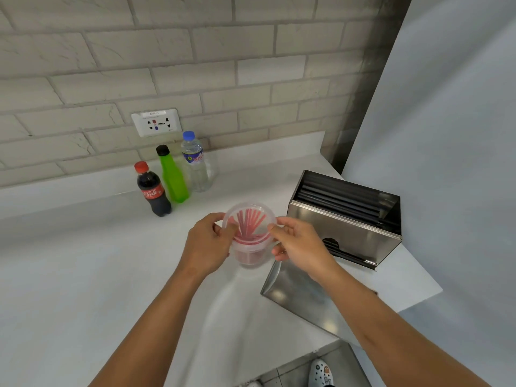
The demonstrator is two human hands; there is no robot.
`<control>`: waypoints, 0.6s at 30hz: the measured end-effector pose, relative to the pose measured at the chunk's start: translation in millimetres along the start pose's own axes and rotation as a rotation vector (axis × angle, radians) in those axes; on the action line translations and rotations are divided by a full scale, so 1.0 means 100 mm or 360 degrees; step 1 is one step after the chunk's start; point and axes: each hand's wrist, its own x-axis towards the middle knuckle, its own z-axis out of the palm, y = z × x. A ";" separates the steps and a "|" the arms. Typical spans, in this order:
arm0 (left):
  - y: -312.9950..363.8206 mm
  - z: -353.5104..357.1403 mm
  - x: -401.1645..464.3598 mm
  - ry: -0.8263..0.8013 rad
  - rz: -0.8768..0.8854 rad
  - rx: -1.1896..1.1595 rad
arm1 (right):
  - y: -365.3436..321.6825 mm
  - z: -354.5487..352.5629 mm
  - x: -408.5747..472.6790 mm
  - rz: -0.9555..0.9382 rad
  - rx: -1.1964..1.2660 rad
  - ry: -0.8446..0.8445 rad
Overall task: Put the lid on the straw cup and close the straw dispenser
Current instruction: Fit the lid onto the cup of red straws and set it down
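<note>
Pinching lid (249, 219) rim both sides, left hand (208, 247) and right hand (298, 244) held it over cup (249, 254); open dispenser (346, 216) sat right, nearer right hand.

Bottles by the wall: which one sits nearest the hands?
The cola bottle, red-capped and dark, standing in front of the green bottle and the clear water bottle.

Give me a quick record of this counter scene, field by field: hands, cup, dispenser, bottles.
left hand: holds the lid's left edge
right hand: holds the lid's right edge
lid: clear, over the cup's top; whether seated, cannot tell
straw cup: clear, red straws inside
straw dispenser: steel, open, black straws inside
bottles: cola, green, water, by the wall
</note>
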 end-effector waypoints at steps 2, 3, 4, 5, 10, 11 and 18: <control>-0.15 -0.07 0.02 0.0020 -0.0057 0.0122 | 0.07 0.14 0.08 0.0048 -0.0064 -0.0047; -0.22 -0.11 0.03 0.0029 -0.0083 0.0156 | 0.09 0.21 0.11 0.0059 -0.0100 -0.0074; -0.28 -0.15 0.04 0.0039 -0.0108 0.0178 | 0.12 0.28 0.13 0.0065 -0.0134 -0.0101; -0.34 -0.19 0.05 0.0050 -0.0135 0.0196 | 0.13 0.34 0.15 0.0071 -0.0165 -0.0128; -0.52 -0.36 0.09 0.0093 -0.0257 0.0270 | 0.14 0.59 0.20 0.0088 -0.0241 -0.0220; -0.55 -0.38 0.09 0.0100 -0.0267 0.0278 | 0.13 0.62 0.20 0.0078 -0.0248 -0.0227; -0.49 -0.43 0.00 0.0245 -0.0247 0.0424 | 0.20 0.51 0.15 0.0122 -0.0270 -0.0232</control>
